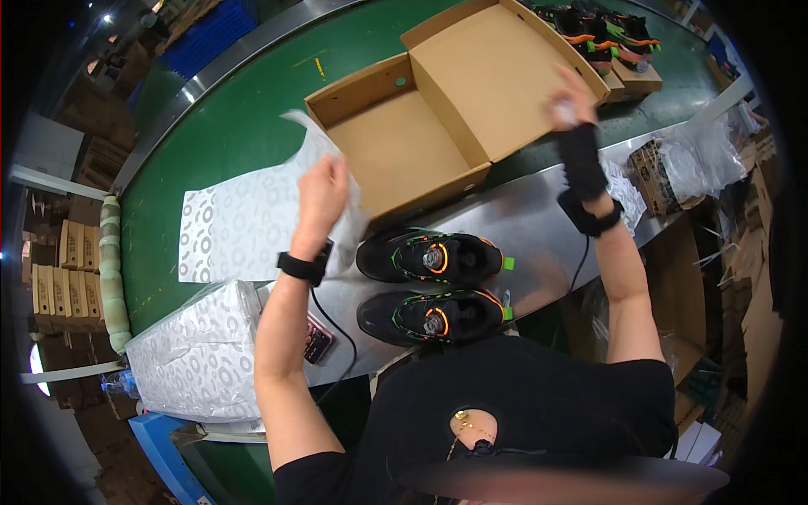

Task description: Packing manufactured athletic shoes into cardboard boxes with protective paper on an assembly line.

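Note:
My left hand point(324, 195) is closed on a sheet of white tissue paper point(244, 215) printed with grey rings. One edge of the sheet lifts and crumples beside the hand; the rest spreads over the green belt. An open brown cardboard shoe box point(400, 143) lies just beyond, its lid point(497, 80) folded back to the right. Over the lid's right edge is my right hand point(572, 105), smeared by motion, with something small and pale at it that I cannot make out. A pair of black shoes, one sneaker point(433, 257) beyond the other sneaker point(433, 316), rests nearest me.
A stack of the same printed paper point(198, 353) in clear plastic sits at left. Near my left forearm lies a phone-like device point(318, 341). More sneakers point(602, 38) stand on boxes at far right. Clear plastic bags point(694, 164) hang over the right side. A metal ledge point(539, 252) borders the belt.

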The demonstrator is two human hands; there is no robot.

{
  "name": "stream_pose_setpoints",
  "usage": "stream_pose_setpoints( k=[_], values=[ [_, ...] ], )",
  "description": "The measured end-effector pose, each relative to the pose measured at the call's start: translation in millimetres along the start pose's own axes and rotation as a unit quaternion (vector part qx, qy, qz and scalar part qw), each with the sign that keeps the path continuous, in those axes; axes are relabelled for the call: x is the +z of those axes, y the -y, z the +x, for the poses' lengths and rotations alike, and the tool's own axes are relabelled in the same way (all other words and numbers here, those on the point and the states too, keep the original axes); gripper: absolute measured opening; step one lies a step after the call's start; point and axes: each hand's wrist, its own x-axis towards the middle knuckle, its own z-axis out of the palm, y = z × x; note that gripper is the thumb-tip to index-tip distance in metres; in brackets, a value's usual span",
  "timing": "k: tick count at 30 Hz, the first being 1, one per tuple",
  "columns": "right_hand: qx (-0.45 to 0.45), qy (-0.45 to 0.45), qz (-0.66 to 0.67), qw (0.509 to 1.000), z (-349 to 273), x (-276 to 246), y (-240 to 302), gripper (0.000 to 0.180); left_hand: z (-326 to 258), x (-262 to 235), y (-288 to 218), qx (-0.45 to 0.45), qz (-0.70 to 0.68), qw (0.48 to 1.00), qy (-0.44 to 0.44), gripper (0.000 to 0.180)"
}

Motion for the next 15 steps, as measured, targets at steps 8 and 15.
stream_pose_setpoints(
  k=[8,15],
  values=[
    [-0.157,0.399,-0.213,0.878,0.1,117.4,92.4,0.092,38.5,-80.2,-89.6,-0.040,-0.455,0.889,0.013,0.024],
    [0.244,0.217,0.248,0.912,-24.1,135.6,103.7,0.025,48.7,-33.3,-147.6,0.008,-0.504,0.861,0.067,0.029]
  ],
)
